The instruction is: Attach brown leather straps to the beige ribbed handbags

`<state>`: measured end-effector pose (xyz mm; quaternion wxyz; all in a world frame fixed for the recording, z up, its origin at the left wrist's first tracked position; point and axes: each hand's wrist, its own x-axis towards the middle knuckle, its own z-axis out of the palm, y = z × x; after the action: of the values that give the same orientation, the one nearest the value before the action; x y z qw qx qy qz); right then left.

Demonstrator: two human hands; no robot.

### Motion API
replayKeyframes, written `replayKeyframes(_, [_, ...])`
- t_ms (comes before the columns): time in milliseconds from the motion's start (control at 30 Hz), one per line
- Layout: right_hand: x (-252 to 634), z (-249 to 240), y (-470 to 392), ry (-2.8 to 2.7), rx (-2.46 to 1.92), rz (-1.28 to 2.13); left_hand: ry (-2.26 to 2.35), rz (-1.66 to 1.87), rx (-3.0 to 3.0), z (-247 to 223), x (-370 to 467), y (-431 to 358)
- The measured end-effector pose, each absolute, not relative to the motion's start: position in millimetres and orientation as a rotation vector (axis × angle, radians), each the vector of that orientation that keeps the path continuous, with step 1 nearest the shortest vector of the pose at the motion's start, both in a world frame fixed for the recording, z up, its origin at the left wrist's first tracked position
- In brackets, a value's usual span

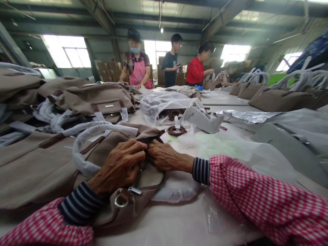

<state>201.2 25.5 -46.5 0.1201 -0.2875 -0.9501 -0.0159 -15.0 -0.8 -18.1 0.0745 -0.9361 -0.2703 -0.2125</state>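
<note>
A taupe ribbed handbag (98, 153) lies on its side in front of me with its zipped opening towards the right. My left hand (118, 165) is closed on the fabric beside the opening, fingers bent. From the right, my right hand (165, 155) reaches to the same opening, its curled fingers at the edge and its fingertips hidden in the bag. A white-wrapped handle (87, 167) loops up beside my left wrist. Below the hands show a metal zip pull (135, 190) and a silver ring (121, 201) on a brown tab.
More taupe bags (89, 97) are piled at the left. Coiled brown straps (176, 130) lie near a clear plastic bag (159, 104) and a grey board (203, 119). Finished-looking bags (276, 97) stand at the right. Several people, one in a pink apron (138, 73), are across the table.
</note>
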Motion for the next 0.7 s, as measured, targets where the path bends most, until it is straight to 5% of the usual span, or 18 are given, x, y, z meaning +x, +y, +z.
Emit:
replayKeyframes(233, [218.5, -36.9, -1.1, -2.385, -0.894, 0.312, -0.943, -0.651, -2.845, -13.1, -13.5, -2.9])
replayKeyframes(567, [208.1, -43.7, 5.6, -2.649, -0.881, 0.142, -0.966, -0.619, -2.920, -11.2, -11.6, -1.4])
replayKeyframes(700, [211.1, -46.7, 10.0, -2.371, -0.963, 0.367, -1.247, -0.609, -2.907, -10.3, -14.0, -0.5])
